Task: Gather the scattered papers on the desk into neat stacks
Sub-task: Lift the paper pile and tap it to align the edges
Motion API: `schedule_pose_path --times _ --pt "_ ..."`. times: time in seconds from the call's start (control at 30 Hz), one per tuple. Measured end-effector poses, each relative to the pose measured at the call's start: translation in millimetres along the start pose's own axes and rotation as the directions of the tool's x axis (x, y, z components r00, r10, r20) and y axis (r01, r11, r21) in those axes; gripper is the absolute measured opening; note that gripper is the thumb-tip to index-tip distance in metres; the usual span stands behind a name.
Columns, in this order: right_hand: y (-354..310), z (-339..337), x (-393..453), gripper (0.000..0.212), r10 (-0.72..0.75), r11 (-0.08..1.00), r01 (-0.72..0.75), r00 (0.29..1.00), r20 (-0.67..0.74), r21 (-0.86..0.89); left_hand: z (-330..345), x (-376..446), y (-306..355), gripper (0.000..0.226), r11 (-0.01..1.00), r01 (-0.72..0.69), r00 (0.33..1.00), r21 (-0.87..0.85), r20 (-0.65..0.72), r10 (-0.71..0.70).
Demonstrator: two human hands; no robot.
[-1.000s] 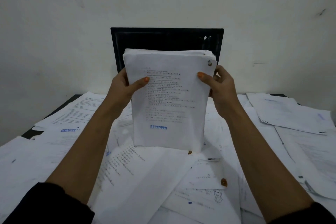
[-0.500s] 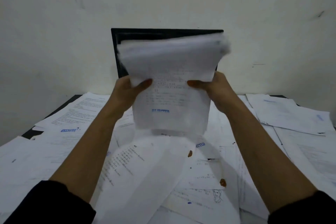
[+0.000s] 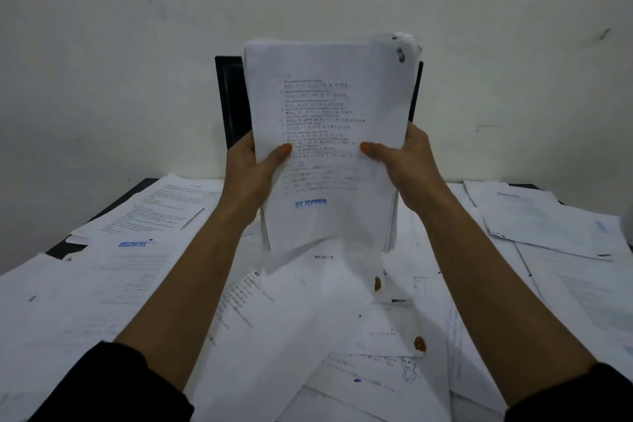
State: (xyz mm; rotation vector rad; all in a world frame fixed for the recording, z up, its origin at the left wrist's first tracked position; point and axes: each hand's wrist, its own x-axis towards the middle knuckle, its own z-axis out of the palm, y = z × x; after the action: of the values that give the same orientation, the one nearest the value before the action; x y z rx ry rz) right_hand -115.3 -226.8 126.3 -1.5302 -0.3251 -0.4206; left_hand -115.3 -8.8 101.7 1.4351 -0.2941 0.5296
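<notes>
Held upright above the paper-strewn table [image 3: 102, 301], long axis vertical: a sheaf of papers [image 3: 329, 106], clamped at mid-height between left hand [image 3: 251, 168] and right hand [image 3: 407, 161], fingers closed on both side edges.

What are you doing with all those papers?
A person is tidying a messy desk. Both hands, the left hand and the right hand, hold a thick stack of papers upright by its sides, thumbs on the front page, which has a blue stamp. The stack's bottom edge is blurred, just above the loose sheets on the desk. Many more sheets lie scattered all around, not yet gathered. A black tray stands against the wall behind the stack.
</notes>
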Motion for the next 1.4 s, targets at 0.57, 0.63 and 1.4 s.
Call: schedule_pose_path --times 0.57,0.63,1.4 --pt "10 -5 -4 0.024 -0.031 0.998 0.034 0.998 -0.047 0.061 4 -3 -10 0.029 1.000 0.014 1.000 -0.028 -0.022 -0.014" --pt "13 -9 -3 0.037 0.001 0.999 0.001 0.999 -0.039 0.043 3 -2 -9 0.028 0.999 0.007 1.000 -0.054 -0.024 -0.008" --pt "20 -22 -4 0.036 0.072 0.995 -0.073 0.997 0.015 0.065 -5 7 -5 0.034 0.996 0.085 0.982 0.035 0.168 -0.089"
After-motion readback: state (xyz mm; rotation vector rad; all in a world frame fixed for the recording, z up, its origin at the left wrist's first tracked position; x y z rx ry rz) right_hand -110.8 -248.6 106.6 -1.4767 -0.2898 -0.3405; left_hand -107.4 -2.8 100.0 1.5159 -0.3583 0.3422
